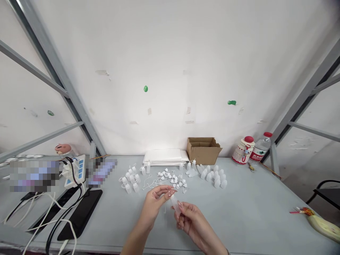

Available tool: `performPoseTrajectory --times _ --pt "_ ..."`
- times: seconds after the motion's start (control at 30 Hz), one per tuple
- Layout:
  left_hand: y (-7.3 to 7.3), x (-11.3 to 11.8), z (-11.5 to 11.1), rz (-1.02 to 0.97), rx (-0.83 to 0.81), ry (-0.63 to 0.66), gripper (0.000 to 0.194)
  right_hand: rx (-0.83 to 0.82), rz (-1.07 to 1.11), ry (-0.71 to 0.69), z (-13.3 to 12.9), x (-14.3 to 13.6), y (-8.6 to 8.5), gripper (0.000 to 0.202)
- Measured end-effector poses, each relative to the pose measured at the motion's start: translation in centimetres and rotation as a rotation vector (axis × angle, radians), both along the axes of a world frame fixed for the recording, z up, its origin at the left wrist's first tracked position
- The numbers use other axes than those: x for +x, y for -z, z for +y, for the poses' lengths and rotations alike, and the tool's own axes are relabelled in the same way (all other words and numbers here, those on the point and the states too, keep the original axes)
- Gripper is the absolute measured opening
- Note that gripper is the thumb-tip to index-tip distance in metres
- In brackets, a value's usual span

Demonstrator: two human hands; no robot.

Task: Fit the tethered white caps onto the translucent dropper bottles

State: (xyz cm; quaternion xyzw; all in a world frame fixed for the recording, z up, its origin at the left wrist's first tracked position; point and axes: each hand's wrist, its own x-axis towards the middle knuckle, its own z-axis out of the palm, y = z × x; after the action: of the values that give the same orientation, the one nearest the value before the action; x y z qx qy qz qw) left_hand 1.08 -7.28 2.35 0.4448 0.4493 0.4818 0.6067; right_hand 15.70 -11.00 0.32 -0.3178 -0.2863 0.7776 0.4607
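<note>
My right hand [187, 216] is closed around a small translucent bottle [174, 203], tilted near the table's front middle. At the bottle's upper end, my left hand [158, 199] pinches with its fingertips; what lies between them is too small to make out. Just beyond my hands are several loose white caps [174, 178] and some thin white loops [154, 183]. To their left stands a group of small capped bottles [130, 179]. Several more translucent bottles [216, 176], without visible caps, stand to the right.
An open cardboard box [203, 156] and a white stack [165, 157] sit by the wall. Two drink bottles, one with a red label [259, 153], stand back right. A power strip [75, 171], cables and a black phone-like slab [81, 214] lie left.
</note>
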Motion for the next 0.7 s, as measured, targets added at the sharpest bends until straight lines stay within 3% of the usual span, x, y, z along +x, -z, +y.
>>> performPoseTrajectory --times 0.1,0.2,0.3,0.57,0.7 --pt "-0.2 0.1 -0.1 -0.160 -0.064 -0.047 0.036 0.084 -0.121 0.118 0.1 0.1 -0.2 0.036" --pt "-0.7 0.0 -0.1 -0.420 -0.224 0.008 0.041 0.230 -0.384 0.358 0.1 0.4 -0.2 0.034" --pt "-1.2 -0.2 -0.2 -0.579 -0.268 0.044 0.036 0.319 -0.638 0.507 -0.2 0.7 -0.1 0.030" --pt "-1.3 -0.2 -0.5 -0.545 -0.188 0.002 0.027 0.443 -0.846 0.463 -1.1 0.7 -0.3 0.025" --pt "-1.2 0.0 -0.3 -0.498 -0.201 -0.109 0.022 0.493 -0.880 0.420 -1.4 0.6 -0.1 0.023"
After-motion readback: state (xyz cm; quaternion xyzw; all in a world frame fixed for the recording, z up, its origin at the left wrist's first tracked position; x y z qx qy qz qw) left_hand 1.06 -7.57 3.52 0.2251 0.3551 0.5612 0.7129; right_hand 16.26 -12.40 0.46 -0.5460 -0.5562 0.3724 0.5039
